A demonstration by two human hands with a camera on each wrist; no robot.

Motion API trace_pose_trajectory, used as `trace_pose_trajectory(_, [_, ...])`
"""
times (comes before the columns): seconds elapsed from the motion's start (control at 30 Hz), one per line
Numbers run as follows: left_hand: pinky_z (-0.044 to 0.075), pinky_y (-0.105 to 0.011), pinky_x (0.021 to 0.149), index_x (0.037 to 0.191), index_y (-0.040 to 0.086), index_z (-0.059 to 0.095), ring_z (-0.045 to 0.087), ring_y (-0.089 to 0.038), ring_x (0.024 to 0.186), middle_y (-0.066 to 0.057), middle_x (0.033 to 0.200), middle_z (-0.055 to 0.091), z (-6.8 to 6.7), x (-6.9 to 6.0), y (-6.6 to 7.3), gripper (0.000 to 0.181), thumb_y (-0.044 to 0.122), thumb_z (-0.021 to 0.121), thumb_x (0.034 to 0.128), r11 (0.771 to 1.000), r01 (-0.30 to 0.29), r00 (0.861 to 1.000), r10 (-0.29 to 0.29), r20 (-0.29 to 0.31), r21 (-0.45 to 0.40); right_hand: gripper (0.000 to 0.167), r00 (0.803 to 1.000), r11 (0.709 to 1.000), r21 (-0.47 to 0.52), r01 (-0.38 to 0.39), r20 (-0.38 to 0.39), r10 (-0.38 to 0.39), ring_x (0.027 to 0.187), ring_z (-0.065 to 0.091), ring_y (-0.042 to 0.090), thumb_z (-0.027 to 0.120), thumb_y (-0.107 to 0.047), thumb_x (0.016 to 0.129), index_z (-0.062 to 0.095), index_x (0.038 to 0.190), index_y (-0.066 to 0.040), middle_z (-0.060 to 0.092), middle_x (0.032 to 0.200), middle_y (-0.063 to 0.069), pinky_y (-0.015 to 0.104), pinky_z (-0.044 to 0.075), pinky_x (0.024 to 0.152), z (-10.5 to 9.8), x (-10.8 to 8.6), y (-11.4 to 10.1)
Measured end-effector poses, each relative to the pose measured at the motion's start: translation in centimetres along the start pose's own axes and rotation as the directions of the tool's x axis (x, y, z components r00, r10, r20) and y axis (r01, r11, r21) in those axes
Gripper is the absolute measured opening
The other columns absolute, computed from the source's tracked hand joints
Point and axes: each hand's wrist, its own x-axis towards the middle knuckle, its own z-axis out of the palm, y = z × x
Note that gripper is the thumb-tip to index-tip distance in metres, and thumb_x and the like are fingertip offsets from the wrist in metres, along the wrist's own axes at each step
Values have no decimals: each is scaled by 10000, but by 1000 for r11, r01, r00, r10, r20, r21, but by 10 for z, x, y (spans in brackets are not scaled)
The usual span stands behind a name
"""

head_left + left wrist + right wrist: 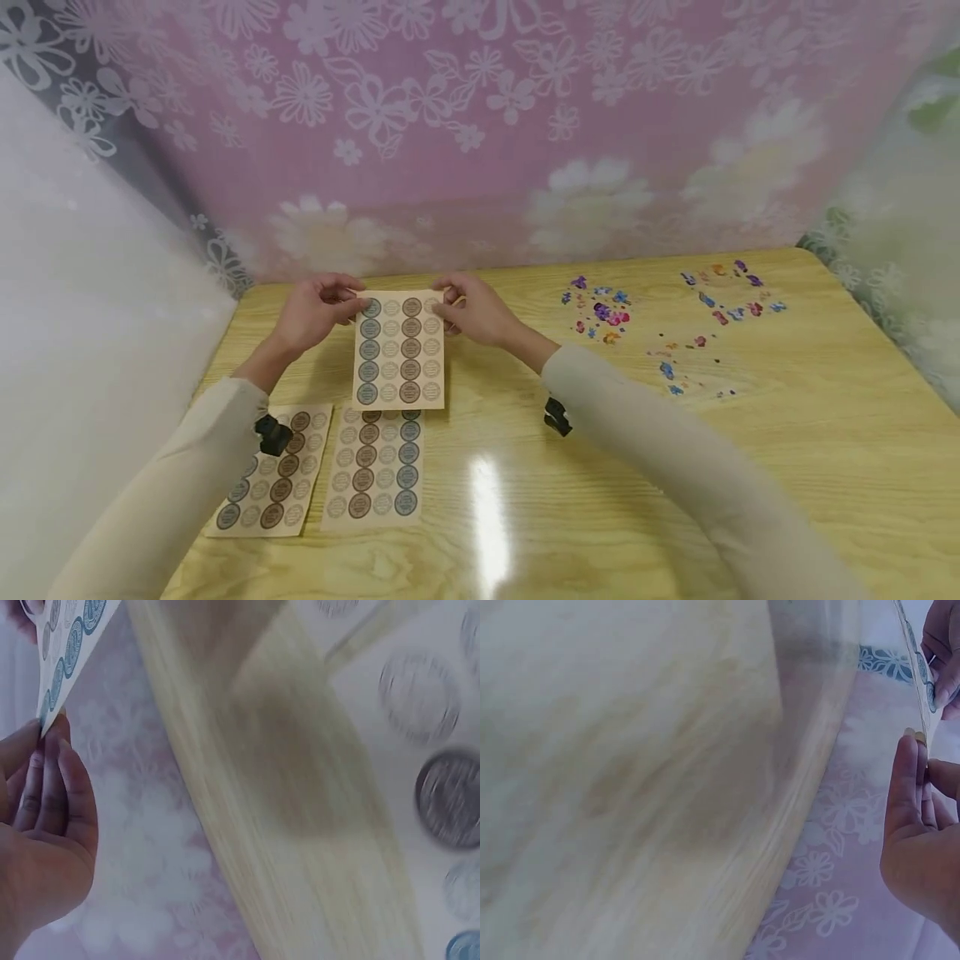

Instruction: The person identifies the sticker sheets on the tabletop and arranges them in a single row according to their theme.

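Both hands hold up a sheet of round stickers [400, 350] by its top corners, above the table. My left hand [311, 312] pinches the upper left corner between thumb and fingers; the left wrist view shows this left hand [52, 795] gripping the paper edge. At the upper right corner, my right hand [480, 310] pinches the sheet, and the right hand [922, 825] appears side-on in the right wrist view. Columns of blue, brown and pale circles cover the sheet. Its lower edge overlaps the top of a second sticker sheet [375, 475] lying on the table.
A third sticker sheet [288, 475] lies at the left, partly hidden by the left sleeve. Small colourful flower-shaped pieces [602, 311] are scattered on the wooden table [510, 442] toward the right. A pink floral cloth [465, 167] hangs behind the table's far edge.
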Motion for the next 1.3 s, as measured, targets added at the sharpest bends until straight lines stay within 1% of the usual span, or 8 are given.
trace_pose_trajectory(0.13, [533, -383, 682, 1116, 13, 660, 640, -375, 809, -135, 889, 688, 16, -9, 2, 284, 179, 702, 890, 999, 24, 999, -26, 38, 42, 367, 999, 999, 19, -33, 22, 32, 802, 629, 388, 562, -67, 967, 499, 1323, 1, 524, 937, 144, 518, 525, 742, -8, -20, 7])
trace_pose_trajectory(0.2, [517, -418, 695, 1108, 35, 673, 642, -384, 823, -108, 880, 695, 25, -15, 2, 278, 196, 708, 885, 998, 42, 997, -45, 61, 54, 372, 998, 998, 21, -56, 40, 55, 807, 626, 393, 561, -64, 966, 497, 1325, 10, 527, 946, 149, 516, 525, 743, -12, -30, 11])
trace_pose_trajectory(0.27, [502, -421, 693, 1106, 43, 681, 649, -365, 828, -83, 870, 703, 33, -20, 3, 282, 209, 713, 881, 996, 54, 994, -60, 90, 67, 372, 995, 996, 8, -86, 50, 85, 794, 632, 364, 568, -73, 964, 504, 1322, 6, 536, 953, 142, 495, 534, 733, -15, -40, 16])
trace_pose_trajectory(0.37, [489, -372, 703, 1102, 35, 686, 664, -323, 811, -60, 853, 710, 46, -26, 2, 290, 218, 714, 879, 996, 50, 988, -61, 139, 78, 367, 990, 991, -28, -128, 61, 130, 760, 641, 307, 583, -88, 957, 519, 1308, 2, 547, 949, 134, 454, 549, 706, -20, -54, 24])
trace_pose_trajectory(0.6, [492, -351, 714, 1051, 47, 710, 651, -196, 766, -13, 823, 691, 75, -39, 2, 229, 198, 714, 879, 992, -13, 979, -13, 203, 125, 336, 976, 977, -58, -203, 63, 207, 686, 641, 216, 619, -78, 932, 548, 1248, 10, 567, 902, 126, 383, 562, 646, -24, -85, 36])
trace_pose_trajectory(0.77, [491, -321, 656, 1009, 67, 723, 621, -157, 716, 26, 788, 667, 92, -48, 5, 180, 178, 725, 866, 986, -25, 970, -15, 242, 165, 325, 971, 970, -75, -229, 54, 234, 651, 635, 203, 627, -48, 921, 553, 1226, 33, 574, 856, 112, 341, 559, 605, -21, -104, 44])
trace_pose_trajectory(1.0, [488, -295, 657, 968, 73, 725, 588, -82, 697, 69, 768, 648, 103, -60, 9, 153, 172, 735, 852, 960, -104, 964, 34, 263, 259, 306, 970, 970, -79, -230, 64, 235, 636, 616, 183, 611, -37, 924, 550, 1211, 52, 579, 816, 100, 331, 552, 596, -18, -120, 49])
trace_pose_trajectory(1.3, [478, -289, 664, 966, 100, 731, 565, -67, 706, 86, 772, 637, 108, -63, 8, 145, 184, 739, 849, 921, -149, 965, 55, 258, 360, 274, 977, 965, -168, -203, 29, 211, 610, 621, 163, 631, -58, 915, 581, 1165, 43, 596, 764, 53, 303, 535, 566, -13, -120, 50])
